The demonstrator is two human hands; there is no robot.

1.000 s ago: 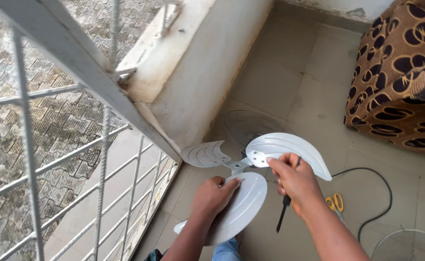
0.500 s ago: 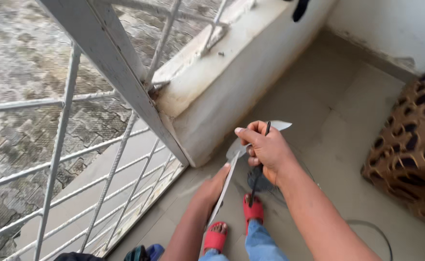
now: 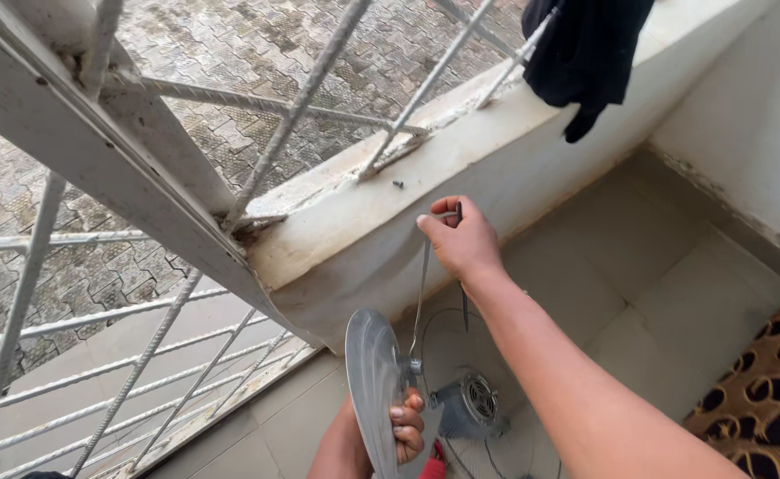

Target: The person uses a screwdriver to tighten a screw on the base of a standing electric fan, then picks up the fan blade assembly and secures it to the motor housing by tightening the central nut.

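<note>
Where the balcony floor (image 3: 638, 266) meets the low wall (image 3: 496, 151), a pale ledge runs along the wall top, with a small dark speck, perhaps a screw (image 3: 397, 184), lying on it. White metal bars (image 3: 301, 106) rise from the ledge; paved ground shows beyond them. Dark cloth (image 3: 585, 53) hangs over the ledge at upper right. Brown patterned cushion (image 3: 767, 390) at lower right edge. Grey fan motor (image 3: 470, 404) sits on the floor below the hands, a thin cable curving beside it. Something red shows just under the blade, too cut off to tell.

Fan blade (image 3: 374, 390): pale, translucent, held edge-on to the camera, upright, close to the wall face and above the floor. Its hub sits near a second blade (image 3: 423, 284) that runs up thin toward the right hand.

Left hand (image 3: 399, 430): low in view, fingers curled round the blade's lower edge, fingertips showing on the near side, gripping it.

Right hand (image 3: 463, 239): raised near the ledge, arm stretched out from lower right, fist closed. It pinches the tip of the second blade and also holds a thin dark tool (image 3: 462, 266), shaft pointing down; likely a screwdriver, but I cannot tell for sure.
</note>
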